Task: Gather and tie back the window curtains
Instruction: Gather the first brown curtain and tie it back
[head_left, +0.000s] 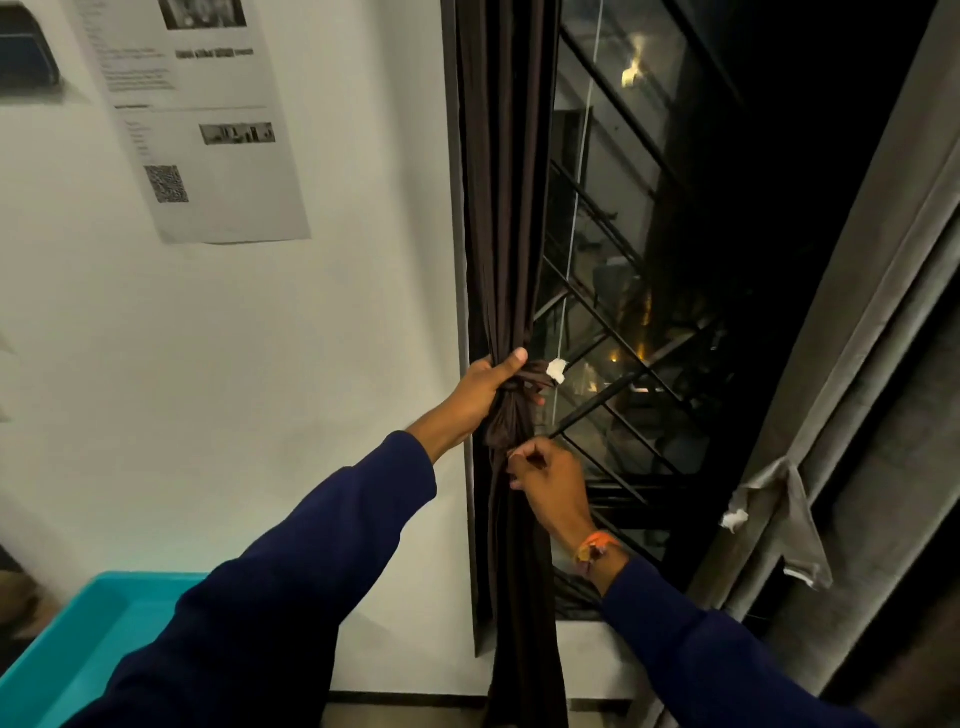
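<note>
Left hand (488, 387) fingers curled round the gathered dark brown curtain (506, 208), thumb laid across the front of the bunch, gripping right at the knot of the tie-back (522, 387). Right hand (548, 478) just below, thumb and forefinger pinching a fold of the same curtain under the knot, other fingers curled in; can't tell if a strip of tie is in the pinch or only cloth. Tie-back is same dark fabric, wrapped round the bunch, with a small white tag (557, 369) sticking out on the window side, beside the left thumb. Curtain hangs as a tight vertical bundle at the left edge of the window (649, 260), cinched mid-height, loose again below down to the floor. Orange band (597, 545) on right wrist, both arms in navy sleeves (291, 587). Behind the curtain: dark glass with black diagonal metal grille (623, 395), light reflections in the pane. Far right, a grey curtain (862, 332) hangs along the window's right side, its own grey tie strip (795, 519) dangling loose with a white tag at the end, not wrapped round it. White wall left of the window with a printed paper notice (208, 130) carrying a QR code. Teal plastic tub (104, 634) at lower left, partly hidden by the left arm.
</note>
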